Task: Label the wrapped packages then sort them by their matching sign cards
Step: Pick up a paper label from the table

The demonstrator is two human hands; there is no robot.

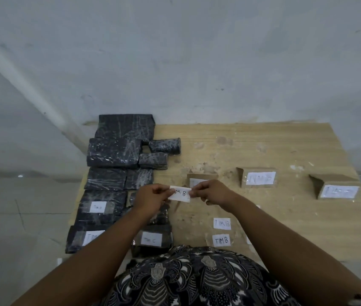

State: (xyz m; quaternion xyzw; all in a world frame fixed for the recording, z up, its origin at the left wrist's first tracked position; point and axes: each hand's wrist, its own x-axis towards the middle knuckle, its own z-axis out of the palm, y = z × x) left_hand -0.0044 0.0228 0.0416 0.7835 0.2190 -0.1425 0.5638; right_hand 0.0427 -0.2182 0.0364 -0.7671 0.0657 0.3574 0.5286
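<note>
Labelling looks like the step in hand. A small white paper slip lettered "TIM B" hangs just above the pale wood-grain desk, between the two hands. The left hand pinches its left end and the right hand its right end. Each grip is clamped on the paper, which lies stretched nearly flat between them.

To do it well, keep the slip taut, pick a package that has no label, and lower the slip onto the flattest part of its top. Then press from the middle outward, because thin paper buckles easily and creased film gives a poor seat.

The black film-wrapped packages lie in a column along the desk's left edge. Most are rectangular blocks, with two short stubby ones at the back. Their glossy wrap is wrinkled and catches the light in streaks. Three near ones already carry white labels, and two of those labels sit under what looks like clear tape.

Three brown cardboard sign cards, folded so they stand, are on the right half of the desk. Each has a white paper face, but the lettering is too blurred to read surely. The leftmost card is partly hidden behind the hands.

Two loose white slips, also marked "TIM B", lie flat on the scuffed, stained desk near the person.
</note>
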